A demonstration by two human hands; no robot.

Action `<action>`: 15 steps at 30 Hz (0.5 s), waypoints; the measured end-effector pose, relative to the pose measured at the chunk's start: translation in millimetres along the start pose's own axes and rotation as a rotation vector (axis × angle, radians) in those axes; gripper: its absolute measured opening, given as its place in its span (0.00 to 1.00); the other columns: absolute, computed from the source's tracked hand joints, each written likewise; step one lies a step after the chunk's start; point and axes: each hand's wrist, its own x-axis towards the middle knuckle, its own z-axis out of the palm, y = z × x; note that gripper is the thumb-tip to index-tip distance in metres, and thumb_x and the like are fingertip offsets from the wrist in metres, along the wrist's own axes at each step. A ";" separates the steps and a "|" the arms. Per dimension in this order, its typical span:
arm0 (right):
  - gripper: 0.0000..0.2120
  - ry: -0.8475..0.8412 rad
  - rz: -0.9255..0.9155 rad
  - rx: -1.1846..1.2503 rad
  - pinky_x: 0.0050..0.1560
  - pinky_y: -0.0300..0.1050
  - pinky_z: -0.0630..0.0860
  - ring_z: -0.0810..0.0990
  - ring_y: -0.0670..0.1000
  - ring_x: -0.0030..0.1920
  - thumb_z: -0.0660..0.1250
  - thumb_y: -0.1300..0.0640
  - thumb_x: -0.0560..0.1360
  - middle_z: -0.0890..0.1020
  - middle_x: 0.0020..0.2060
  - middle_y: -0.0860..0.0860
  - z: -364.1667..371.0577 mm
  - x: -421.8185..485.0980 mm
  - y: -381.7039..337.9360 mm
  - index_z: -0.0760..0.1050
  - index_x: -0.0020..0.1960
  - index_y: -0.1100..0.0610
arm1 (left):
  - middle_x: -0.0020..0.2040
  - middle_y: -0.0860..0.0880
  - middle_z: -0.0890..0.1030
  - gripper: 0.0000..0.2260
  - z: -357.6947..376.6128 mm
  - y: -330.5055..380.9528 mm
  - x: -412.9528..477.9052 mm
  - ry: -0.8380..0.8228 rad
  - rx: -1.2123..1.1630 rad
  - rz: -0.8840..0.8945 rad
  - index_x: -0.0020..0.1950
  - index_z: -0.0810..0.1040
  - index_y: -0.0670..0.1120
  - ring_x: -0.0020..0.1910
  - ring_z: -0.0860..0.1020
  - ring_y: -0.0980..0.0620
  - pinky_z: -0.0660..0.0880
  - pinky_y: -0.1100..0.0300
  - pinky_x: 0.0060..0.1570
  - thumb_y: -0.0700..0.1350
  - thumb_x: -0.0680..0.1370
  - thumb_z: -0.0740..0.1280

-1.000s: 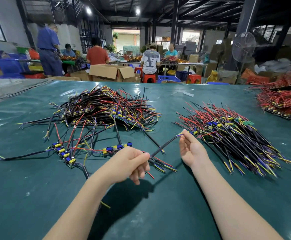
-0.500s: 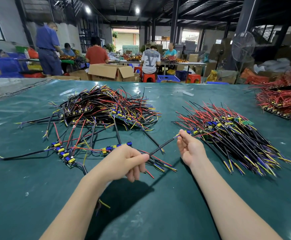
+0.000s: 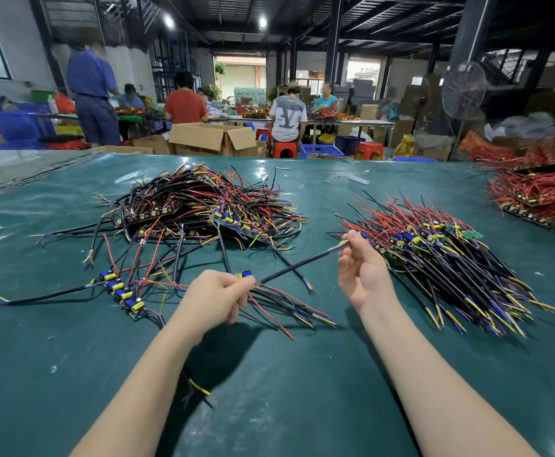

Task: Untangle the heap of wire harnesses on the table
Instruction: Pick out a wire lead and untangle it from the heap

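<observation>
Centrally, just below the middle of the frame, the left hand (image 3: 215,300) is curled, thumb and fingers pinching one end of a black sleeved cable (image 3: 297,266); the right hand (image 3: 363,275), palm toward the camera at centre right, pinches the cable's other end at its yellow and purple tips; the cable runs taut between them, above the green table (image 3: 302,407). Loose wires (image 3: 289,311), red and black, fan down and right from the left hand's grip; the tangled heap (image 3: 203,206) lies in the upper left centre; a board strip (image 3: 122,291) trailing leads rests at the left; a combed pile (image 3: 451,258) sits just behind the right hand; a red pile (image 3: 540,192) lies at the upper right edge.
</observation>
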 end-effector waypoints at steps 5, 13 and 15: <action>0.25 0.015 0.039 0.043 0.20 0.30 0.71 0.75 0.42 0.18 0.62 0.67 0.76 0.78 0.20 0.48 4.1 -2.0 7.0 0.77 0.21 0.60 | 0.15 0.55 0.64 0.19 -12.2 13.9 -7.8 -0.312 -0.770 0.068 0.20 0.72 0.47 0.15 0.61 0.61 0.66 0.70 0.22 0.51 0.70 0.66; 0.09 0.072 0.072 -0.086 0.20 0.30 0.71 0.74 0.42 0.18 0.63 0.67 0.75 0.77 0.19 0.49 -1.6 -0.4 12.1 0.71 0.37 0.61 | 0.17 0.51 0.66 0.19 -25.3 6.7 -10.3 -0.591 -0.332 -0.113 0.22 0.73 0.46 0.17 0.63 0.58 0.73 0.64 0.26 0.51 0.68 0.74; 0.08 0.064 0.011 -0.180 0.21 0.30 0.71 0.74 0.42 0.18 0.64 0.68 0.75 0.76 0.19 0.48 -3.5 0.5 11.0 0.71 0.37 0.61 | 0.19 0.50 0.67 0.21 -27.9 1.7 -6.1 -0.521 -0.169 -0.179 0.22 0.72 0.46 0.18 0.63 0.56 0.74 0.63 0.28 0.48 0.75 0.67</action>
